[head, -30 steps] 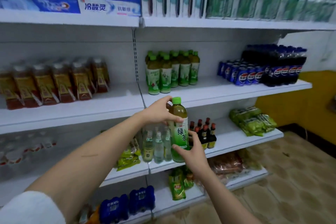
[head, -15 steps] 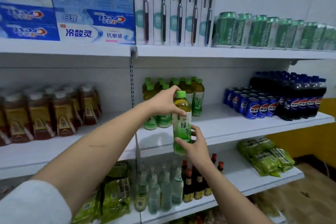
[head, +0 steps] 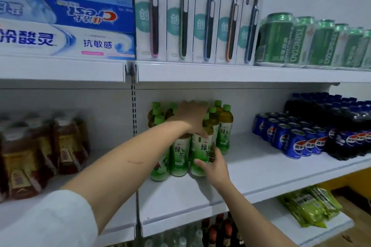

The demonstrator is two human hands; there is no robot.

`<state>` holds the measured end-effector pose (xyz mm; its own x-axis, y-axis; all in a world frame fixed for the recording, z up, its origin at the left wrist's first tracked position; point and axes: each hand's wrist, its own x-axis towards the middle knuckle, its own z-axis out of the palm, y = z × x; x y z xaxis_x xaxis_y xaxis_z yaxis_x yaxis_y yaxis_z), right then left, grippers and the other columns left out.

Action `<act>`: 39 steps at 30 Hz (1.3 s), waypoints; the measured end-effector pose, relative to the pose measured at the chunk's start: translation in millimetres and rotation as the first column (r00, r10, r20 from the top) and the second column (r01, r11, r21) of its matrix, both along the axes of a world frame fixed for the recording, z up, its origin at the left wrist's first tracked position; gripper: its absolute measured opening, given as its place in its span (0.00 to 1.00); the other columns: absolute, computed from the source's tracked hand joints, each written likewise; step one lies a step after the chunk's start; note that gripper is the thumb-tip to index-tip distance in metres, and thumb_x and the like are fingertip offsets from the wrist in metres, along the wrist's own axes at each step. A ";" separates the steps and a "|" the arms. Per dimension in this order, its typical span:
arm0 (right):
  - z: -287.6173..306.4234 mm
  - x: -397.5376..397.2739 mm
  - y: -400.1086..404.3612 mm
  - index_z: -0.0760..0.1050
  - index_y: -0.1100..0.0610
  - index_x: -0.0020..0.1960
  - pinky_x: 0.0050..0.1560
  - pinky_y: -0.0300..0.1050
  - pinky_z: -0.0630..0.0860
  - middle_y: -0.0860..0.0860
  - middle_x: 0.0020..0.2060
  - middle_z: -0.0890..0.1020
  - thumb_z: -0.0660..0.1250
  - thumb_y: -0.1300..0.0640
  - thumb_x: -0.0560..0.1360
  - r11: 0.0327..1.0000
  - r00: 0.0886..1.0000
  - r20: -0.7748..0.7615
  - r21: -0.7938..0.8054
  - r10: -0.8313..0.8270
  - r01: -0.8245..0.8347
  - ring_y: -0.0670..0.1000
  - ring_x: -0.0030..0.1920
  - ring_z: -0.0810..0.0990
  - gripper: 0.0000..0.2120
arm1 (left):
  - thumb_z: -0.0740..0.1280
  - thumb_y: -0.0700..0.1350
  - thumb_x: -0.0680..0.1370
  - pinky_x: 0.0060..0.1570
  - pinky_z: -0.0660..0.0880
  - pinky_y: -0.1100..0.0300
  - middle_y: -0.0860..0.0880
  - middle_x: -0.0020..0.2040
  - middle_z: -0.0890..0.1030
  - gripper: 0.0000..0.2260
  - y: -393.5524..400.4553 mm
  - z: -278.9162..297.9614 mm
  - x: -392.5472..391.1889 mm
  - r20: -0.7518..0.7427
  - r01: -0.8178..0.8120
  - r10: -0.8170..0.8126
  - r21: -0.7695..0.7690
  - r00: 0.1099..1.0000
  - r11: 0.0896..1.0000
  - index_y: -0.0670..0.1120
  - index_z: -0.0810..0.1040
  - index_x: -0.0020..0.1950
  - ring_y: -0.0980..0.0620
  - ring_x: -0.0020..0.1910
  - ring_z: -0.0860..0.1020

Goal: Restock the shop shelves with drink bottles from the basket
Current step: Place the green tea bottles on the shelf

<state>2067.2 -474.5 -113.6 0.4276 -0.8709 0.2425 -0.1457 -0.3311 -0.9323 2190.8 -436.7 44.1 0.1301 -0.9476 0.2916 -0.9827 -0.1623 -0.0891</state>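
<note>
A green tea bottle (head: pixel 201 152) with a green cap stands on the white middle shelf (head: pixel 251 170), at the front right of a cluster of like bottles (head: pixel 224 126). My left hand (head: pixel 191 116) is closed over its shoulder and neck from above. My right hand (head: pixel 213 163) wraps the bottle's lower right side near the base. The bottle's base rests on or just above the shelf; I cannot tell which. The basket is out of view.
Blue cola cans (head: pixel 297 138) and dark cola bottles (head: pixel 345 126) fill the shelf's right part. Brown tea bottles (head: pixel 40 152) stand on the left bay. Toothpaste boxes (head: pixel 66 26), toothbrush packs (head: pixel 196 16) and green beer cans (head: pixel 301 42) sit above. Green snack packs (head: pixel 309 206) lie below.
Both hands carried the green tea bottle up from in front of the lower shelves and in to the front of the bottle cluster on the middle shelf. The view rose.
</note>
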 end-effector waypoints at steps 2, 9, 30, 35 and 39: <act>-5.2 8.8 -10.6 0.69 0.52 0.68 0.62 0.51 0.78 0.47 0.58 0.81 0.77 0.59 0.70 1.000 1.000 -0.006 0.022 0.014 -0.013 0.49 0.58 0.80 0.30 | 0.77 0.62 0.68 0.65 0.68 0.47 0.43 0.70 0.73 0.43 -8.6 -2.5 6.3 -0.024 0.017 -0.016 0.028 1.000 0.999 0.46 0.64 0.75 0.41 0.67 0.72; -14.9 24.0 -35.7 0.68 0.52 0.68 0.61 0.55 0.79 0.47 0.57 0.83 0.77 0.60 0.69 0.999 0.999 -0.031 0.024 0.021 -0.021 0.49 0.57 0.82 0.31 | 0.78 0.59 0.68 0.58 0.71 0.52 0.42 0.67 0.74 0.44 -21.9 -6.8 12.1 -0.030 0.059 -0.059 0.012 0.998 0.998 0.43 0.62 0.75 0.41 0.65 0.73; 9.7 -59.6 34.1 0.55 0.56 0.80 0.74 0.54 0.62 0.55 0.78 0.60 0.61 0.39 0.79 0.979 0.781 -0.607 -0.024 0.147 -0.204 0.58 0.76 0.62 0.36 | 0.58 0.61 0.81 0.78 0.46 0.45 0.49 0.82 0.55 0.31 79.1 -69.8 -37.4 -0.067 -0.127 0.122 -0.084 0.990 0.988 0.52 0.55 0.81 0.47 0.81 0.48; -18.2 -100.8 95.7 0.55 0.51 0.80 0.75 0.59 0.58 0.52 0.79 0.58 0.53 0.35 0.80 0.945 0.662 -0.746 -0.156 0.078 -0.287 0.56 0.78 0.56 0.34 | 0.52 0.61 0.83 0.78 0.45 0.47 0.48 0.82 0.54 0.29 153.6 -117.7 -83.0 -0.169 -0.174 0.184 0.073 0.968 0.982 0.51 0.54 0.82 0.48 0.81 0.46; -39.9 -121.3 147.7 0.52 0.48 0.81 0.76 0.62 0.54 0.50 0.80 0.55 0.51 0.33 0.80 0.932 0.577 -0.809 -0.113 0.115 -0.344 0.57 0.79 0.52 0.35 | 0.50 0.63 0.83 0.79 0.46 0.45 0.48 0.82 0.53 0.29 218.3 -166.7 -106.9 -0.243 -0.244 0.292 0.207 0.925 0.947 0.52 0.54 0.82 0.47 0.81 0.46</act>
<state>1945.8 -326.7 -153.4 0.7259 -0.6793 -0.1077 -0.6609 -0.6455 -0.3828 2083.9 -218.4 -122.6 0.4366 -0.8983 0.0483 -0.8953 -0.4287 0.1208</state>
